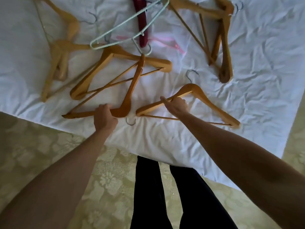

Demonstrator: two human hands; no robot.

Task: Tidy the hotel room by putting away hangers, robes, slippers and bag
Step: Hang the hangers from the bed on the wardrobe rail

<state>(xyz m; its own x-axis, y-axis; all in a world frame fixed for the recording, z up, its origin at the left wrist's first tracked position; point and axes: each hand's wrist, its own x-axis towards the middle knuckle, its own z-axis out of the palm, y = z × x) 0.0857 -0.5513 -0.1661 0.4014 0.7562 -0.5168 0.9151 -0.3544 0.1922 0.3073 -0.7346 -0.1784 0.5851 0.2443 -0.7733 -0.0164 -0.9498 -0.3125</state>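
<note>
Black-clad legs (165,195) stand on patterned carpet (49,146) at the bottom of the frame. At mid-frame, on the white bed (247,80), the left hand (105,118) grasps one wooden hanger (130,96) while the right hand (176,104) grasps another wooden hanger (206,103). Farther up, more wooden hangers (221,38), a pale wire hanger (128,28) and a maroon hanger (142,22) lie scattered, so tidying looks barely begun.

Several wooden hangers were scattered flat on the white bed sheet (247,66). The nearest wooden hanger (206,103), hook pointing away, was gripped on its sloping arm by the right hand (175,104). A second wooden hanger (130,96), hook toward the bed edge, was held near its neck by the left hand (104,116). A pale plastic hanger (128,25) and a dark red hanger (142,22) lay farther back.
</note>
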